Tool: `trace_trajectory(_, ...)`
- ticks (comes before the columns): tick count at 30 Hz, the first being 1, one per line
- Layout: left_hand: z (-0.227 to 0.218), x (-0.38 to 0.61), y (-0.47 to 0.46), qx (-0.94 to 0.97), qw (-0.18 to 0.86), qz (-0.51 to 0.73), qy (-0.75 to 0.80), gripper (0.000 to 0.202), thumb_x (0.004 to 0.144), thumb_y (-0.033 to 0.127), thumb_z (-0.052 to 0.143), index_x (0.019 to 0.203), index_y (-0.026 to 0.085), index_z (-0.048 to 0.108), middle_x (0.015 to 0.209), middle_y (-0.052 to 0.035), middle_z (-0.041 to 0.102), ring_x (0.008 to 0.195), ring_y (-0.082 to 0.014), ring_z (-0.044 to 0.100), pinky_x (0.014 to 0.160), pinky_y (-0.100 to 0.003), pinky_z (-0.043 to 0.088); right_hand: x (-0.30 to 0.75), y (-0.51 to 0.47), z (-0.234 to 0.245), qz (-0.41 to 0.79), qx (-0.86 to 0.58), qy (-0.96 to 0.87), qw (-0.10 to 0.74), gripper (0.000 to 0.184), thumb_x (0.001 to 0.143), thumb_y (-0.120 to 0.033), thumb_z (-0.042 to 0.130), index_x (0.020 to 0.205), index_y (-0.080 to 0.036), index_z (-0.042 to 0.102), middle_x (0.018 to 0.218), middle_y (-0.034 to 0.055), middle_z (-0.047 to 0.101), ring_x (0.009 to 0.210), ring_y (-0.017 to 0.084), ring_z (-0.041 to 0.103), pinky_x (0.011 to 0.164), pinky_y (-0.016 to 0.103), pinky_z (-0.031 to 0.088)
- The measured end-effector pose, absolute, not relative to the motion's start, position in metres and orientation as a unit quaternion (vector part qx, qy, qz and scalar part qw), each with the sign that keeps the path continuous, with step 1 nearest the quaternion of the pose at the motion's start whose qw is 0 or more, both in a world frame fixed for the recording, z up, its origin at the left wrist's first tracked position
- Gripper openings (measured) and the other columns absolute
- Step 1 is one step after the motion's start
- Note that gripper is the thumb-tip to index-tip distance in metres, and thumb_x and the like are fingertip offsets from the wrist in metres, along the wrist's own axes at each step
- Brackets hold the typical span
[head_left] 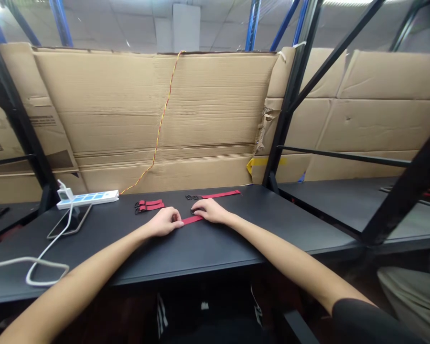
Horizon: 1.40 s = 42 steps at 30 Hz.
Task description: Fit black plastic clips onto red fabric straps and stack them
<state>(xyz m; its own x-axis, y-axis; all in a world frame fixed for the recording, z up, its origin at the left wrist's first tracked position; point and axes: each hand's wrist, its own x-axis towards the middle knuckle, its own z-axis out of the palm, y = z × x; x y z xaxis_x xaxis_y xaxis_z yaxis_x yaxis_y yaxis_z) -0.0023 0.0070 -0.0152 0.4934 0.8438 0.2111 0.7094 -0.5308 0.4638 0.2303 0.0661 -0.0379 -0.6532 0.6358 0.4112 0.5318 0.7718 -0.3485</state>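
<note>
A red webbing strap (192, 220) lies on the black shelf top between my two hands. My left hand (165, 221) pinches its left end between thumb and fingers. Over the strap's right end, my right hand (208, 210) closes its fingers on a small black buckle (192, 211), which is mostly hidden. Behind my left hand rest folded red straps (150, 205) with black buckles. Another red strap (220, 195) stretches out flat beyond my right hand, its black buckles at its left end.
At the left stand a white power strip (93, 198) with a plugged-in charger (65, 191) and a phone (69, 222). A white cable (52, 244) loops toward the front edge. Cardboard (208, 110) backs the shelf, and a black metal upright (290, 105) rises at the right.
</note>
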Motion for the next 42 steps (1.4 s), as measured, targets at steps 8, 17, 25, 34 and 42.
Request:
trace_trajectory(8, -0.018, 0.001, 0.007, 0.826, 0.17, 0.289, 0.454, 0.042, 0.075, 0.044, 0.062, 0.106, 0.016, 0.062, 0.087, -0.0044, 0.065, 0.064, -0.0136, 0.054, 0.061, -0.026, 0.044, 0.221, 0.057, -0.037, 0.236, -0.314, -0.837, 0.381, 0.031, 0.07, -0.018, 0.067, 0.101, -0.016, 0.067, 0.092, 0.0054, 0.068, 0.08, 0.017, 0.063, 0.078, 0.031, 0.051)
trace_trajectory(17, -0.016, 0.005, 0.008, 0.775, 0.254, 0.379, 0.437, 0.029, 0.075, 0.034, 0.062, 0.094, 0.013, 0.069, 0.086, -0.0092, 0.072, 0.075, -0.0197, 0.065, 0.071, -0.03, 0.051, 0.207, 0.035, -0.03, 0.209, -0.274, -0.876, 0.336, 0.037, 0.08, -0.033, 0.065, 0.113, -0.018, 0.058, 0.1, 0.0076, 0.065, 0.089, 0.019, 0.062, 0.083, 0.036, 0.049)
trace_trajectory(25, -0.016, -0.004, 0.017, 0.717, 0.284, 0.441, 0.458, 0.034, 0.074, 0.028, 0.061, 0.102, 0.01, 0.064, 0.066, -0.0037, 0.066, 0.056, -0.014, 0.06, 0.06, -0.028, 0.051, 0.226, 0.051, -0.033, 0.088, -0.317, -0.92, 0.213, 0.029, 0.089, -0.022, 0.048, 0.114, -0.018, 0.063, 0.111, 0.0108, 0.06, 0.104, 0.022, 0.055, 0.093, 0.041, 0.041)
trace_trajectory(34, -0.021, -0.001, 0.016, 0.699, 0.36, 0.42, 0.453, 0.03, 0.075, 0.023, 0.06, 0.102, 0.01, 0.065, 0.062, -0.0026, 0.064, 0.053, -0.0125, 0.06, 0.058, -0.027, 0.052, 0.218, 0.052, -0.036, 0.262, -0.308, -0.888, 0.219, 0.026, 0.077, -0.028, 0.066, 0.099, -0.016, 0.06, 0.084, 0.003, 0.062, 0.071, 0.013, 0.056, 0.064, 0.025, 0.046)
trace_trajectory(42, -0.022, -0.002, 0.015, 0.667, 0.42, 0.43, 0.44, 0.031, 0.074, 0.027, 0.067, 0.1, 0.01, 0.064, 0.068, -0.004, 0.066, 0.059, -0.0133, 0.064, 0.062, -0.029, 0.055, 0.216, 0.045, -0.029, 0.28, -0.336, -0.863, 0.252, 0.015, 0.08, -0.028, 0.058, 0.081, -0.015, 0.065, 0.071, 0.0017, 0.063, 0.064, 0.013, 0.053, 0.061, 0.025, 0.042)
